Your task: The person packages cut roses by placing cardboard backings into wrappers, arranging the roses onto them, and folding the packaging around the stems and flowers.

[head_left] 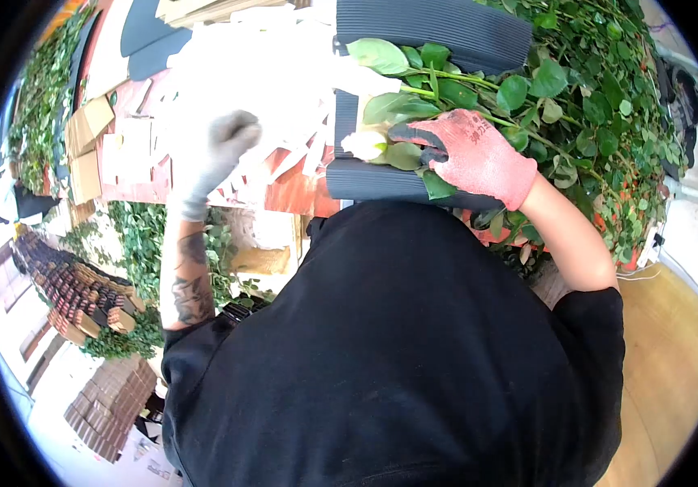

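Observation:
My right hand [479, 156], in a pinkish-red glove with dark fingertips, rests over leafy rose stems. Its index finger and thumb are apart, close to a white rose [365, 145] and its leaves, lying on a black ribbed sheet [365, 180]. A second bloom, partly wrapped in white [367, 79], lies farther up the sheet. My left hand [233, 140], in a pale grey glove, is raised over glaring white sheets [284, 89]. Its fingers are curled closed; glare hides whatever they may hold.
Dense green foliage [609, 97] fills the right side. Paper strips [308, 154] lie on the red tabletop [292, 193]. Cardboard pieces [85, 150] stand on the left, with more greenery [142, 243] below. Stacked boxes [109, 406] are at lower left.

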`<state>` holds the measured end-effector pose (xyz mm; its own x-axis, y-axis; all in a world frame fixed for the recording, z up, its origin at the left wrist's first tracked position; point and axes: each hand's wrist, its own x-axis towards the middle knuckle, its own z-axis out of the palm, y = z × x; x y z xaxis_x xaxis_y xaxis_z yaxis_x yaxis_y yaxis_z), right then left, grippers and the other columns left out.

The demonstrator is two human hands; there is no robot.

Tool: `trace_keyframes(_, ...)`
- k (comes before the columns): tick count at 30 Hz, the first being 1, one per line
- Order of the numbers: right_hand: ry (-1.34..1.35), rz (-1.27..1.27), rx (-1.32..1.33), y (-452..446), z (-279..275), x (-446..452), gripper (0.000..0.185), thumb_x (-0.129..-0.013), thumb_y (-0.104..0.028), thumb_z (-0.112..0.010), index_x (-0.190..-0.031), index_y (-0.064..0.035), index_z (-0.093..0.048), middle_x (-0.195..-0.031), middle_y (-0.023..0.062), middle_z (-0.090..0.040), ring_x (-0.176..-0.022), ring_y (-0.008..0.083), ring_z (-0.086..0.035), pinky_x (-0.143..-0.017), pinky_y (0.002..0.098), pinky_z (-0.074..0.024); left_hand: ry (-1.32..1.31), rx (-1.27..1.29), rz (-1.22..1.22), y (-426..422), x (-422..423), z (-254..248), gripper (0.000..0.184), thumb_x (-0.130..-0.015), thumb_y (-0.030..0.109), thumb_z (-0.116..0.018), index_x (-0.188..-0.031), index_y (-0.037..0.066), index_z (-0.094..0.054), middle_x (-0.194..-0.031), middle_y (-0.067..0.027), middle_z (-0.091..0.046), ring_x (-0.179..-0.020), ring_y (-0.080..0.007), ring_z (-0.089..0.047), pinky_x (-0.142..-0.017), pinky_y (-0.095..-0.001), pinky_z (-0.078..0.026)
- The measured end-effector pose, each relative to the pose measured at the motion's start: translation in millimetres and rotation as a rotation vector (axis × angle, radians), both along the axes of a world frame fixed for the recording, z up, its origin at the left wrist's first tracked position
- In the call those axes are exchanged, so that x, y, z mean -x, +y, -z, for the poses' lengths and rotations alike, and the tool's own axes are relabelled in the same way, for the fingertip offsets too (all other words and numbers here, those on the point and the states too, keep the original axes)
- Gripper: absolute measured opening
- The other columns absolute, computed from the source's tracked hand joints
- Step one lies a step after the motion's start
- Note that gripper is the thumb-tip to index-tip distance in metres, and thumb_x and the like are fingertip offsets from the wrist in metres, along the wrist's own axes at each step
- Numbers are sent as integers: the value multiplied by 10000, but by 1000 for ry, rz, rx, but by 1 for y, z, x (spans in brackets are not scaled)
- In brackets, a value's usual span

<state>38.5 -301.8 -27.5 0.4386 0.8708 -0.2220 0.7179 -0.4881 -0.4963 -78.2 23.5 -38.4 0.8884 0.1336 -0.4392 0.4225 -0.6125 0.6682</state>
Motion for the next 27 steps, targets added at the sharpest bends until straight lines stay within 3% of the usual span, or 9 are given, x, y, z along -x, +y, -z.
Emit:
trace_keyframes(2, 74, 3, 108, 4, -13, 0, 454, -778, -147, -583, -1229, -153, -539, -1028, 135, -622, -990, 303, -589, -887, 421, -459, -117, -278, -86, 5, 9, -11, 260, -851, 85, -589, -1097, 4, -618, -1020, -103, -639, -928, -149, -593, -798, -294, -485)
trace_keyframes(4, -15, -49, 91, -5, -8, -2, 443, -776, -147, -585, -1217, -142, -544, -1025, 128, -623, -985, 293, -593, -876, 413, -465, -412, -337, 132, -22, 10, -28, 352, -809, 121, -653, -1146, 33, -599, -1161, -128, -609, -1049, -242, -592, -894, -349, -480)
trace_keyframes(7, -132, -128, 53, -8, -7, -3, 421, -772, -152, -593, -1191, -126, -555, -1022, 118, -624, -972, 275, -600, -852, 400, -476, -514, -199, 434, -95, 4, -49, 403, -740, 159, -708, -1118, 51, -625, -1186, -116, -601, -1150, -281, -540, -986, -394, -412)
trace_keyframes(10, -189, -142, 85, -5, -21, 2, 410, -762, -189, -624, -1162, -119, -563, -1017, 109, -618, -932, 271, -612, -798, 396, -490, -650, -159, 499, -119, 5, -24, 367, -763, 237, -688, -1070, 41, -639, -1156, -109, -610, -1095, -301, -558, -949, -413, -416)
trace_keyframes(14, -294, 43, -214, 18, -28, 13, 424, -758, -250, -652, -1152, -128, -556, -1070, 104, -597, -893, 274, -622, -735, 387, -501, -680, -157, 438, -125, 13, -9, 295, -785, 174, -658, -1054, 54, -647, -1124, -98, -622, -1040, -295, -577, -881, -403, -446)
trace_keyframes(16, -444, 198, -227, 35, -25, 8, 462, -764, -270, -650, -1191, -132, -538, -1136, 105, -581, -886, 259, -628, -733, 376, -501, -721, -117, 424, -124, 12, -6, 280, -783, 152, -651, -1047, 57, -651, -1125, -88, -626, -1029, -286, -584, -867, -390, -457)
trace_keyframes(17, -722, 205, -232, 38, -7, 5, 504, -768, -289, -644, -1234, -142, -519, -1179, 99, -571, -865, 245, -634, -723, 362, -501, -722, -120, 415, -125, 13, -7, 280, -783, 152, -651, -1047, 57, -651, -1125, -88, -626, -1029, -286, -584, -867, -390, -457)
trace_keyframes(24, -555, 93, 133, 36, -35, 6, 452, -757, -271, -644, -1158, -90, -543, -1076, 149, -606, -787, 247, -644, -648, 325, -515, -718, -162, 388, -126, 15, -11, 272, -769, 137, -652, -1033, 71, -659, -1111, -74, -633, -1013, -269, -593, -851, -378, -472)
trace_keyframes(27, -706, 188, -114, 25, -38, -17, 391, -758, -205, -660, -1114, -79, -559, -1060, 154, -606, -803, 265, -656, -662, 340, -538, -701, -181, 375, -126, 14, -13, 270, -769, 135, -650, -1033, 78, -661, -1108, -70, -637, -1013, -264, -594, -857, -378, -472)
